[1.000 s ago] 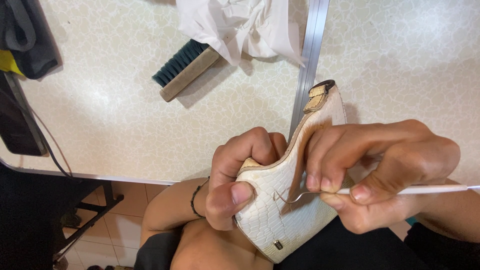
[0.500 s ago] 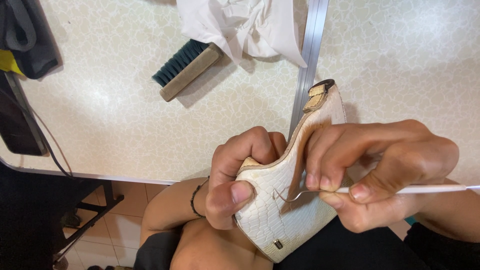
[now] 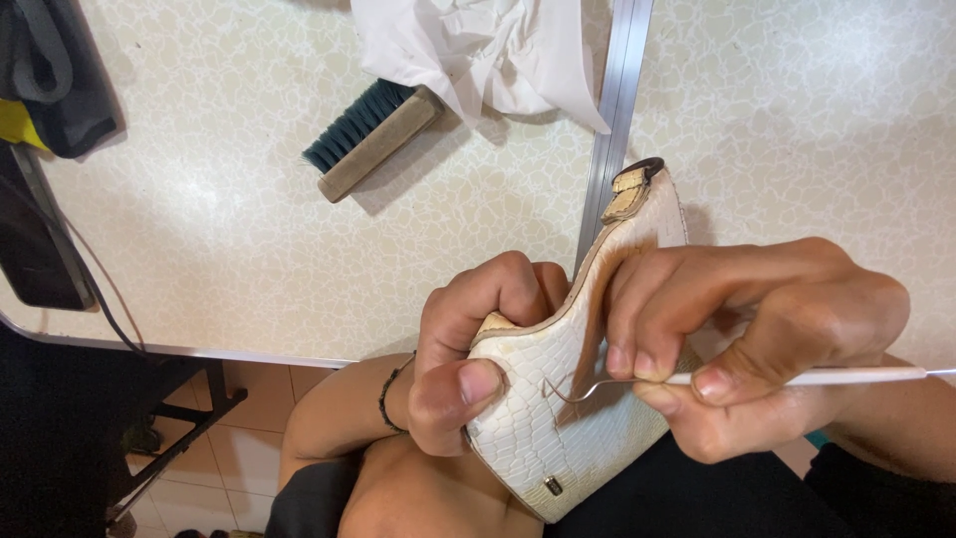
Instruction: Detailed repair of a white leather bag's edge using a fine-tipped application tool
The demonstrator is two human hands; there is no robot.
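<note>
My left hand (image 3: 466, 349) grips a cream, scale-patterned leather shoe upper (image 3: 558, 423) from its left side, thumb pressed on the outer face. My right hand (image 3: 742, 344) pinches a thin white-handled tool with a bent metal hook (image 3: 588, 389), its tip lying on the leather near my left thumb. The piece rises to a tan strap end (image 3: 629, 194) above the table edge. A small metal fitting sits near its lower edge.
A wooden brush with dark teal bristles (image 3: 370, 137) lies on the pale crackle-patterned table (image 3: 199, 229). Crumpled white cloth (image 3: 488, 50) sits at the top beside a metal strip (image 3: 612, 110). Dark objects and a cable (image 3: 70, 249) occupy the left edge. Tiled floor shows below.
Almost nothing differs; the hook tip has shifted very slightly on the leather while both hands keep their grip.
</note>
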